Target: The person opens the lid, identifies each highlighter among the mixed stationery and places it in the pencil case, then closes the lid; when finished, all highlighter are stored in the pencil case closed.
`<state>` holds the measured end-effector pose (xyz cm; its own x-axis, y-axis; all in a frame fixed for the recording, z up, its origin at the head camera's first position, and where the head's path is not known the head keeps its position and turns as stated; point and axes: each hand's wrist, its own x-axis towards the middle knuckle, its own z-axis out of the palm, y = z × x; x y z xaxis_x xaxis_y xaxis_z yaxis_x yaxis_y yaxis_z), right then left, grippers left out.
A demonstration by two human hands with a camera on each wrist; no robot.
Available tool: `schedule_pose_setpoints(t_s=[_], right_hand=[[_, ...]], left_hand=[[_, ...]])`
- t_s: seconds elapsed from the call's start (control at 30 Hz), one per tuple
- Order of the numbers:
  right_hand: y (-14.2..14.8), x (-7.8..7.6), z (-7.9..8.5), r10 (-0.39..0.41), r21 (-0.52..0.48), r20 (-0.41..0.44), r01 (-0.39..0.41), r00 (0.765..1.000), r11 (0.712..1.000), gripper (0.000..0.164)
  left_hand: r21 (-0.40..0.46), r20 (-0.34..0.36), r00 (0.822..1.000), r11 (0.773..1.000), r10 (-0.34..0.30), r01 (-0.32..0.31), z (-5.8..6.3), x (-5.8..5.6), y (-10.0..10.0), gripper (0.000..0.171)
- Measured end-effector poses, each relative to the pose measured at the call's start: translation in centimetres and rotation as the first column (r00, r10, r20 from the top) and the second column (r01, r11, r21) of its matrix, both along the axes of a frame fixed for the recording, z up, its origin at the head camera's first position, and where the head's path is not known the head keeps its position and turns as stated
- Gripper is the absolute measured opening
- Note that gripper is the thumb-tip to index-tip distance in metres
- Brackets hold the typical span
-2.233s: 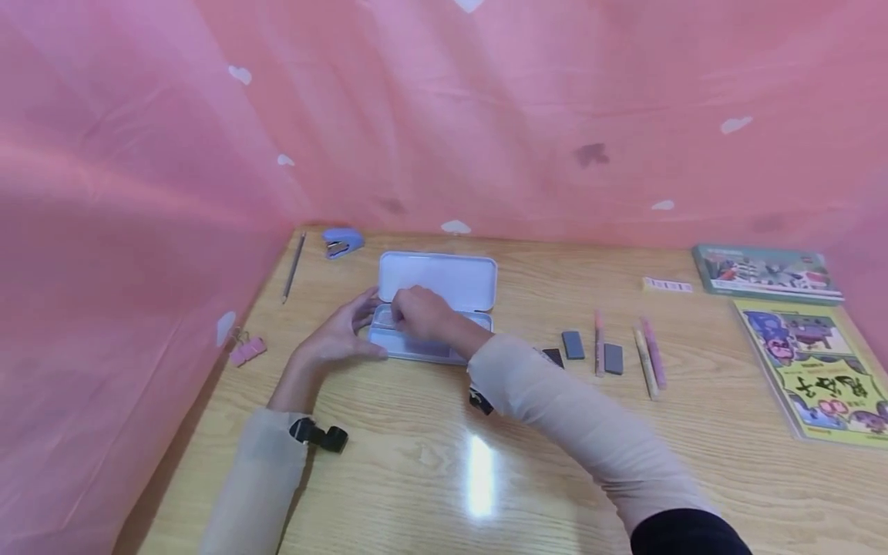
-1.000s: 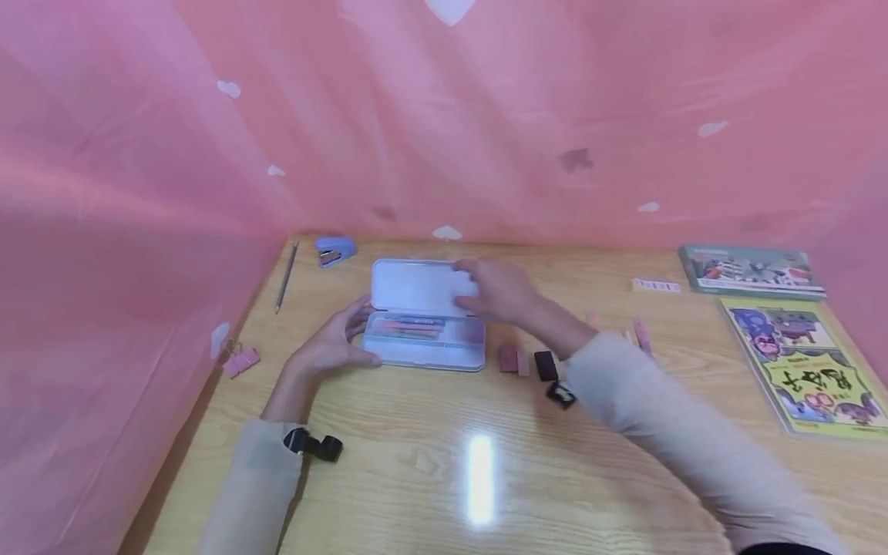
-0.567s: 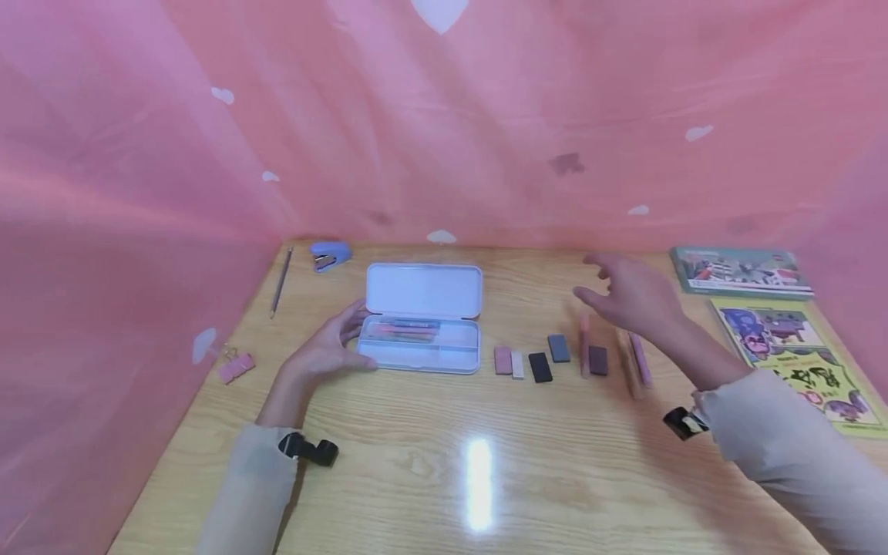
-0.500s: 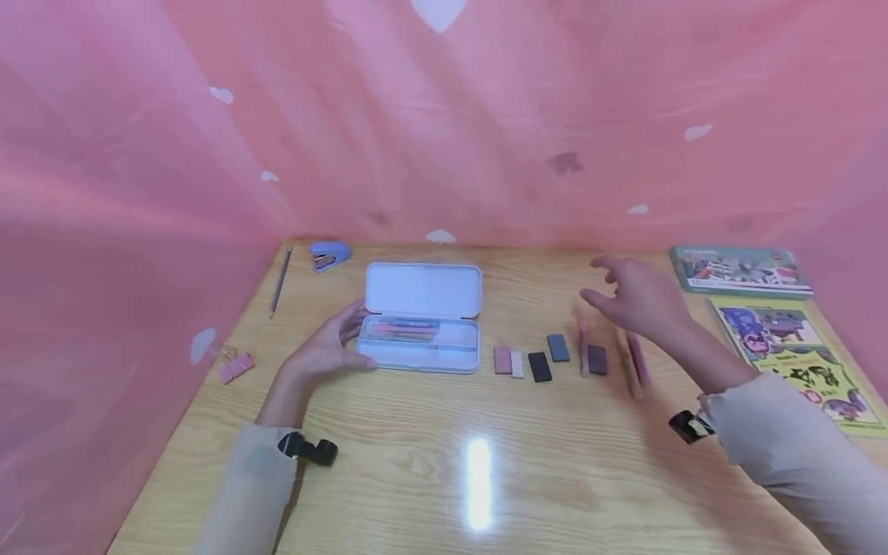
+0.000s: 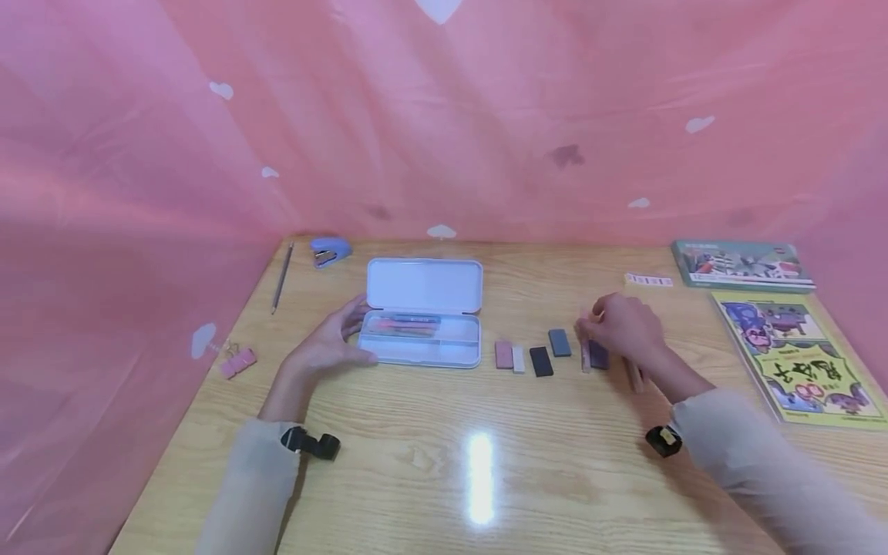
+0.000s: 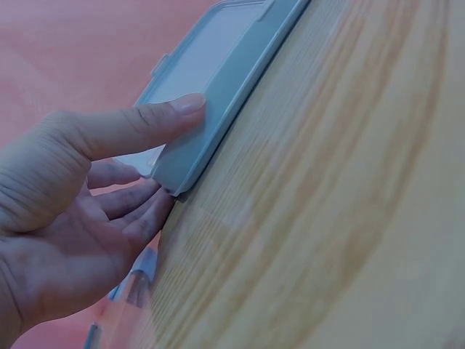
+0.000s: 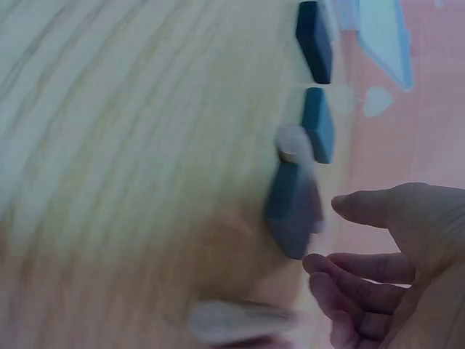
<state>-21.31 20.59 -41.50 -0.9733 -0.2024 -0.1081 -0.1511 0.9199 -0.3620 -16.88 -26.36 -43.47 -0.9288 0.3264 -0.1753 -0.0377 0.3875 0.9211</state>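
A light blue pencil case (image 5: pixel 419 352) lies with its lid (image 5: pixel 425 284) raised and several pens (image 5: pixel 405 325) in its rear compartment. My left hand (image 5: pixel 331 344) holds the left end of the case, thumb along the front wall and fingers round the corner, as the left wrist view shows. My right hand (image 5: pixel 627 331) reaches over a pink pen (image 5: pixel 586 361) and a dark eraser (image 5: pixel 599 355). In the right wrist view its thumb and fingers stand apart beside them, with nothing gripped. Under that hand lies another pen (image 5: pixel 634 377), partly hidden.
Between case and right hand lie a pink eraser (image 5: pixel 503 354), a white one (image 5: pixel 518 359), a black one (image 5: pixel 541 361) and a blue-grey one (image 5: pixel 560 343). Around them are a stapler (image 5: pixel 331 251), pencil (image 5: pixel 282 278), pink binder clips (image 5: pixel 239 363), a flat box (image 5: pixel 744 266) and a yellow book (image 5: pixel 798 361).
My right hand has left the case, swung right across the table, and come down over the pink pen. Pens now show in the rear compartment. The left hand stays at the case.
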Motion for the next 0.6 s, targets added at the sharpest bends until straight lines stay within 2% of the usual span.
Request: schedule_pose_setpoints(t_s=[0.13,0.3,0.43,0.6], right_hand=[[-0.2,-0.2,-0.9,-0.04,-0.024,-0.013,0.039,0.999,0.999,0.035],[-0.6,-0.5,-1.1,-0.064,-0.072,-0.006,0.063,0.998,0.995,0.035],[-0.7,-0.8,0.1,-0.077,-0.125,0.024,0.079,0.997,0.989,0.041],[-1.5,-1.5,2.2,-0.009,-0.174,-0.042,0.001,0.999,0.985,0.037]], left_hand=[[0.003,-0.004,1.0,1.0,-0.01,0.01,0.3,0.1,0.1,0.11],[-0.003,-0.006,1.0,1.0,0.01,-0.01,-0.9,-0.6,-0.4,0.113],[-0.009,-0.006,1.0,1.0,0.014,-0.014,-1.8,-0.9,-0.7,0.115],[-0.013,-0.01,1.0,1.0,0.02,-0.02,-2.0,-0.8,-0.9,0.115]])
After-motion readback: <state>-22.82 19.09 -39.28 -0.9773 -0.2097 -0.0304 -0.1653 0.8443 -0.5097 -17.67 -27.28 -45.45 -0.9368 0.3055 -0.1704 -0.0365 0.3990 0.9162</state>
